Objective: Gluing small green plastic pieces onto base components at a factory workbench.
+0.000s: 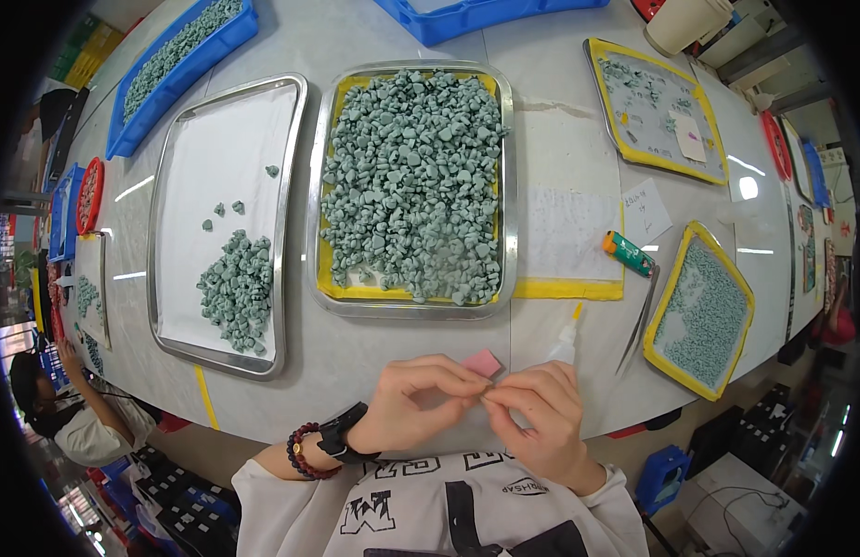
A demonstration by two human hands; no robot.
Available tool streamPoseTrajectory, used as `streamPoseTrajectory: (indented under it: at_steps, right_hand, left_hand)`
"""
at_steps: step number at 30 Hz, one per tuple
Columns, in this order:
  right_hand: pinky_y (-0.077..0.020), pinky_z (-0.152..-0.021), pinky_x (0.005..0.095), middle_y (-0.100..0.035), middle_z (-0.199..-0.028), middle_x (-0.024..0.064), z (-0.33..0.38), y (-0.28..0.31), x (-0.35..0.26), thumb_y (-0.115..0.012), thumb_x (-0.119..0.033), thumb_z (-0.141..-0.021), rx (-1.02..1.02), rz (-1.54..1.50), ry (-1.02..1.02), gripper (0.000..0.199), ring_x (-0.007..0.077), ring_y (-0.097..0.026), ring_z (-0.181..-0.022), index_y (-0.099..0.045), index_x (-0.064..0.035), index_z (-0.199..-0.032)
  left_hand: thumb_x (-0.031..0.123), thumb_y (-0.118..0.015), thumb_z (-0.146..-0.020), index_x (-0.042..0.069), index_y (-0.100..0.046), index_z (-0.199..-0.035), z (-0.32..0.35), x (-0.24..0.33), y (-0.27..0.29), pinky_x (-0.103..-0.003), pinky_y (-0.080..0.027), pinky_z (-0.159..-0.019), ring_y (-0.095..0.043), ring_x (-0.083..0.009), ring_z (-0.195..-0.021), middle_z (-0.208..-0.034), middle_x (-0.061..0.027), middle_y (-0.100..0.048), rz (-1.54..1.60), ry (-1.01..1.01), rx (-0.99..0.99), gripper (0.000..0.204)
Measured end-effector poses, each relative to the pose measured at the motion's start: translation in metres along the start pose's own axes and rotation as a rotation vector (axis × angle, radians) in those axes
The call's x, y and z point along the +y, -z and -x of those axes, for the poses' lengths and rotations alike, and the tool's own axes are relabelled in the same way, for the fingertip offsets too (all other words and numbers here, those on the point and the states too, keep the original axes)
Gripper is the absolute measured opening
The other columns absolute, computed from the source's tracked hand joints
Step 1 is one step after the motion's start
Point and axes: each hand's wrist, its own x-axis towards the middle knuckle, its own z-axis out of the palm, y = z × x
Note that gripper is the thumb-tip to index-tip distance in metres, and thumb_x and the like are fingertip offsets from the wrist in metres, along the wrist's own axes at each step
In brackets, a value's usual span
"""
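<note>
Thumb and forefinger together on my left hand (411,408) and right hand (546,408), just nearer me than the pink block (482,362); contents indiscernible. Green pieces (411,172), heaped beyond the block, appear light, hard, possibly chippable: grip broad sides.

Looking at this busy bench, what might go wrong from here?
If the left hand and right hand pinch something tiny, too small to make out, it might drop. The right hand might knock the white squeeze bottle close beside it. Bumping the metal tray might spill green pieces heaped near its rim.
</note>
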Motion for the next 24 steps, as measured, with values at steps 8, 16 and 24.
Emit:
streamPoseTrajectory:
  at_steps: [8,16,24]
  right_hand:
    - [-0.0376,-0.073,0.035,-0.06,-0.08,0.0032,0.006,0.031,0.012,-0.073,-0.014,-0.07,0.201,0.036,-0.08,0.028,0.0235,-0.054,-0.071,-0.063,-0.0057,-0.095]
    - [-0.0361,-0.08,0.037,-0.051,-0.094,0.007,-0.004,0.038,0.027,-0.077,-0.041,-0.066,-0.225,0.634,-0.157,0.065,0.0224,-0.046,-0.086,-0.053,-0.0023,-0.113]
    - [-0.0368,-0.076,0.0348,-0.045,-0.093,0.008,0.014,0.035,0.04,-0.086,-0.037,-0.049,-0.005,-0.003,-0.004,0.081,0.0225,-0.045,-0.087,-0.05,-0.0032,-0.112]
  left_hand:
    - [-0.009,-0.06,-0.08,-0.003,-0.065,-0.097,-0.001,0.011,0.004,-0.032,-0.053,-0.079,-0.063,-0.0223,-0.09,-0.104,-0.0202,-0.061,0.501,0.236,-0.055,0.018]
    - [-0.001,-0.057,-0.086,-0.003,-0.062,-0.102,-0.005,0.011,0.004,-0.029,-0.052,-0.075,-0.062,-0.0212,-0.088,-0.107,-0.021,-0.059,0.718,0.351,-0.045,0.017]
    - [-0.004,-0.062,-0.08,-0.001,-0.062,-0.094,-0.005,0.025,0.018,-0.028,-0.051,-0.073,-0.062,-0.0194,-0.085,-0.103,-0.018,-0.06,0.615,0.28,-0.212,0.014]
